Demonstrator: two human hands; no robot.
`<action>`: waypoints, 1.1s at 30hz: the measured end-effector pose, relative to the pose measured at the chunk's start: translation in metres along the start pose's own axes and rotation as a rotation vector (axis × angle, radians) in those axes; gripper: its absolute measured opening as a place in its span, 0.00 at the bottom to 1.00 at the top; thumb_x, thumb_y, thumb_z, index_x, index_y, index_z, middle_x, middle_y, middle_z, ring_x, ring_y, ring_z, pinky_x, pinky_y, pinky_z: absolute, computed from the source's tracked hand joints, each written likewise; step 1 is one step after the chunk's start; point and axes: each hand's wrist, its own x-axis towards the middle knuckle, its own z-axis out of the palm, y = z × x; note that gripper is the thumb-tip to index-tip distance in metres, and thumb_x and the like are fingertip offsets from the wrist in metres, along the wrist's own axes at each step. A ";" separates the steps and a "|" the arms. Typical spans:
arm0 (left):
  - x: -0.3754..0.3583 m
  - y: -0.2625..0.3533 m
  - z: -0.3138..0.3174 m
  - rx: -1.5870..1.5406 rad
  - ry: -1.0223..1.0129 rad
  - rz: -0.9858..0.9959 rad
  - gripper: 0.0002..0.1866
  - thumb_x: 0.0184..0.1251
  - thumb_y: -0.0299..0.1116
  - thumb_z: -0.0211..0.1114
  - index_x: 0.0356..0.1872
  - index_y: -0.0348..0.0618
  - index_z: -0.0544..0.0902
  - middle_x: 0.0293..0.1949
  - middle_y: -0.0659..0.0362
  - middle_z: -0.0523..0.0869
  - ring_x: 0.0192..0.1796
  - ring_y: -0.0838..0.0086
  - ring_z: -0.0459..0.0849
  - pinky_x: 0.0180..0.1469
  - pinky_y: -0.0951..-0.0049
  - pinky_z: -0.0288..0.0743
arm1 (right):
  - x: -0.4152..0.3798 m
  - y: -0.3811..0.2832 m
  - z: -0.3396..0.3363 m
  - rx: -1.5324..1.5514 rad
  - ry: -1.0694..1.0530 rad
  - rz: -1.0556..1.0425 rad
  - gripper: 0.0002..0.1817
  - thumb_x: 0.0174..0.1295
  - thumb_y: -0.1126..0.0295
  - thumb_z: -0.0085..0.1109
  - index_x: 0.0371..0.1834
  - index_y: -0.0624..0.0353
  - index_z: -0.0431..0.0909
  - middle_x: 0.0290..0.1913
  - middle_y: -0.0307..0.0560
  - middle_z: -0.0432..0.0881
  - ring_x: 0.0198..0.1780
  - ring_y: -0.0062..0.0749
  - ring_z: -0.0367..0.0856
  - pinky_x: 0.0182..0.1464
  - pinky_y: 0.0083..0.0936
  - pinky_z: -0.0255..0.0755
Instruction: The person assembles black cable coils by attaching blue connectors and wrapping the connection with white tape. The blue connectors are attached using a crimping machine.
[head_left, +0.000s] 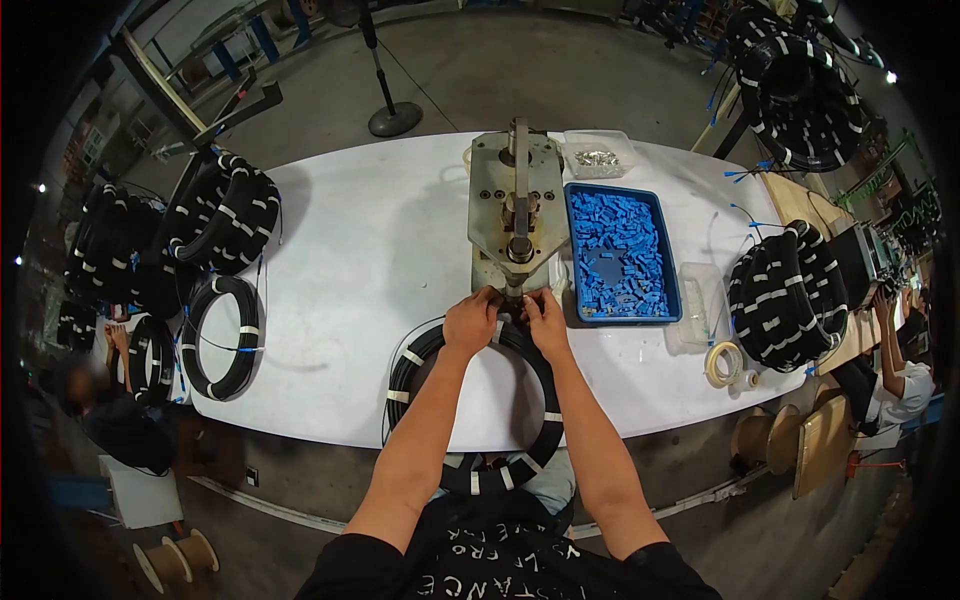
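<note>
My left hand [470, 321] and my right hand [547, 322] are side by side at the base of a grey metal hand press [514, 205] on a white table [370, 260]. Both pinch the cable end of a black coil [420, 365] bound with white tape, held under the press head. The coil lies in front of me and hangs over the table's near edge. What sits between the fingertips is hidden.
A blue tray [573, 250] full of small blue parts stands right of the press, with clear boxes [598, 155] behind and beside it. Stacks of black coils lie at left [225, 210] and right [785, 295]. Tape rolls [724, 363] lie near the right edge. Other people work at both sides.
</note>
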 end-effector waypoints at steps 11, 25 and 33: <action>0.000 0.000 0.000 0.004 0.012 0.010 0.06 0.68 0.35 0.57 0.41 0.47 0.79 0.35 0.52 0.86 0.37 0.51 0.85 0.38 0.54 0.78 | 0.000 0.000 0.000 0.008 0.001 -0.004 0.06 0.73 0.68 0.54 0.44 0.59 0.74 0.33 0.36 0.77 0.32 0.18 0.76 0.34 0.19 0.70; 0.000 -0.001 0.001 0.016 0.015 0.004 0.07 0.68 0.36 0.57 0.41 0.45 0.78 0.35 0.50 0.86 0.36 0.49 0.85 0.37 0.52 0.78 | -0.001 0.000 0.000 0.014 0.007 -0.013 0.05 0.73 0.69 0.54 0.43 0.59 0.74 0.33 0.35 0.77 0.32 0.18 0.76 0.35 0.18 0.70; 0.000 -0.001 0.002 0.040 0.011 -0.006 0.07 0.69 0.36 0.56 0.41 0.45 0.78 0.35 0.50 0.86 0.37 0.50 0.85 0.38 0.52 0.78 | -0.002 -0.001 0.000 0.009 0.007 -0.001 0.05 0.73 0.69 0.54 0.43 0.59 0.74 0.33 0.35 0.77 0.32 0.18 0.76 0.35 0.18 0.70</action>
